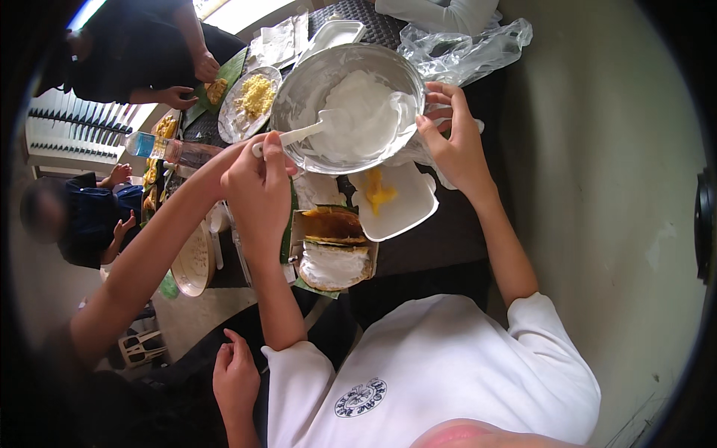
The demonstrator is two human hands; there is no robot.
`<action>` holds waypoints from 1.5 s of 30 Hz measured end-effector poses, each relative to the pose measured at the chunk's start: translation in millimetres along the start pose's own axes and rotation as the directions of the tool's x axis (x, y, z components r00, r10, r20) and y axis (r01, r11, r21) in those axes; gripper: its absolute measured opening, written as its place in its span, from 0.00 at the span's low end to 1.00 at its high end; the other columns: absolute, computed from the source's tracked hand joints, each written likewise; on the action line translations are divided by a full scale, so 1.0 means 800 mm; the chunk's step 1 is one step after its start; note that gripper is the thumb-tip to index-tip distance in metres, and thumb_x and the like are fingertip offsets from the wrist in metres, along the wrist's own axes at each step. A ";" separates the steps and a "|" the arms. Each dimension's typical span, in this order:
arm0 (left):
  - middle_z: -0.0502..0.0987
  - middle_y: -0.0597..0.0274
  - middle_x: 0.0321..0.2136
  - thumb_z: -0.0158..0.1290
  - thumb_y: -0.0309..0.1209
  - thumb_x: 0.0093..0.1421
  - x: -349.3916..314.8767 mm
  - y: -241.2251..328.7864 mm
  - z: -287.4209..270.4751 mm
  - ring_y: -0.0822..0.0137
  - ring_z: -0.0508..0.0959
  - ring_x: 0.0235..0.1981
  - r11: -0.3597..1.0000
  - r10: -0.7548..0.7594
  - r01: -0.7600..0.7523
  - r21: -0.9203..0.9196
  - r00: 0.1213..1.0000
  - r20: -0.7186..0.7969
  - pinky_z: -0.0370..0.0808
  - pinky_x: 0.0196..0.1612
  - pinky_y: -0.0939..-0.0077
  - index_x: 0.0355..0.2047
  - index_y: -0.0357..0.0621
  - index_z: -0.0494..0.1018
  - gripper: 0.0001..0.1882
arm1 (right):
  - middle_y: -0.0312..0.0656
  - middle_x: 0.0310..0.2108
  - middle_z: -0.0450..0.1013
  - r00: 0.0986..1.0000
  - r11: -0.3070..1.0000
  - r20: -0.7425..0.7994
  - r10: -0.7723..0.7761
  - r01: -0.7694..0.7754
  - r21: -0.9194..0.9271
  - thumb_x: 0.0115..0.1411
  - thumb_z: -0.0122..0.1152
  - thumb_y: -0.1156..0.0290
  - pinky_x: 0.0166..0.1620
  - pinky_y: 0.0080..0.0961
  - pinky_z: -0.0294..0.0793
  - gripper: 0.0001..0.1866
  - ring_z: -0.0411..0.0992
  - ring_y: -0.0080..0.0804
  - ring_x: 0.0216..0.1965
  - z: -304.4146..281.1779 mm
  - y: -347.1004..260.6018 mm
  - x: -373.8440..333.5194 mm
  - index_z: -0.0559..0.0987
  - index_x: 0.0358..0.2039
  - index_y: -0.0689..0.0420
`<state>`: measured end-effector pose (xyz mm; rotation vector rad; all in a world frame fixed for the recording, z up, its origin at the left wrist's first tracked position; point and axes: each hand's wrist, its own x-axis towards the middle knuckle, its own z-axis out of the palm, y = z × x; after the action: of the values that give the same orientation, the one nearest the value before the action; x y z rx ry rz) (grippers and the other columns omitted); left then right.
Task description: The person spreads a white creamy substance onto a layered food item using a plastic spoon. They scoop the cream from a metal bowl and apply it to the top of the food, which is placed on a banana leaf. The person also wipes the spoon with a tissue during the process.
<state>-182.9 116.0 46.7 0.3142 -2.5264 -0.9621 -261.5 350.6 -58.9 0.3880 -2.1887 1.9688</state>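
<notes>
The dark surface [441, 240] is crowded on its left and far sides. A white plate [226, 119] bearing a heap of yellow shreds [255, 95] stands just left of the round grey metal bowl [297, 97], which contains white cream [364, 119]. A crumpled clear plastic bag [482, 56] lies beyond the bowl on the right. A co-worker's bare forearm [157, 243] crosses from the lower left and obstructs the left side; its hand is largely hidden behind the person's left hand [259, 175]. Another co-worker in dark clothing [131, 52] occupies the far left.

Below the bowl sits a white rounded-square tray [411, 215] with a yellow smear inside. Left of it lie an orange-brown glazed piece of food [332, 222] and, nearer the person, a white-coated piece of food [332, 267]. A pale wall [597, 187] bounds the right side; dark surface shows between the tray and the right forearm.

The left grip is closed, thumb uppermost, on the handle of a white spatula [305, 132], whose blade rests in the cream. The right hand [457, 145] has its grip partly curled, thumb and fingers pinching the bowl's right rim. Whether the surface supports the bowl cannot be determined.
</notes>
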 end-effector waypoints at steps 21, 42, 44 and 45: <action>0.81 0.58 0.28 0.49 0.23 0.59 0.142 -0.109 -0.026 0.77 0.76 0.20 0.977 -0.092 0.171 -0.128 0.879 0.467 0.66 0.14 0.85 0.41 0.38 0.78 0.12 | 0.42 0.51 0.72 0.995 0.994 -0.012 -0.103 0.104 0.036 0.61 0.54 0.71 0.48 0.30 0.69 0.21 0.72 0.32 0.45 -0.010 0.008 -0.010 0.70 0.56 0.57; 0.81 0.53 0.29 0.60 0.33 0.55 0.137 -0.066 -0.001 0.55 0.82 0.34 0.847 0.151 -0.308 0.434 0.921 0.359 0.76 0.38 0.65 0.35 0.45 0.82 0.09 | 0.43 0.50 0.71 0.993 0.993 -0.008 -0.118 0.119 0.026 0.61 0.53 0.69 0.49 0.33 0.69 0.20 0.72 0.33 0.45 -0.013 0.012 -0.010 0.70 0.55 0.57; 0.81 0.54 0.30 0.59 0.33 0.55 0.135 -0.063 0.011 0.56 0.81 0.35 0.796 0.251 -0.398 0.457 0.903 0.350 0.75 0.38 0.64 0.36 0.46 0.82 0.10 | 0.43 0.50 0.72 0.992 0.992 -0.011 -0.126 0.127 0.024 0.61 0.53 0.69 0.49 0.32 0.69 0.21 0.72 0.33 0.45 -0.013 0.013 -0.010 0.70 0.55 0.57; 0.81 0.54 0.30 0.59 0.33 0.55 0.136 -0.067 0.018 0.56 0.81 0.35 0.778 0.329 -0.466 0.422 0.874 0.359 0.75 0.39 0.64 0.37 0.47 0.81 0.10 | 0.43 0.50 0.72 0.991 0.991 -0.010 -0.132 0.132 0.024 0.61 0.53 0.69 0.49 0.32 0.69 0.21 0.72 0.33 0.44 -0.012 0.012 -0.010 0.70 0.55 0.57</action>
<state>-282.9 47.0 33.5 -0.2363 -2.8902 -0.1774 -257.3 361.4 -69.4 0.5130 -2.0779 1.9249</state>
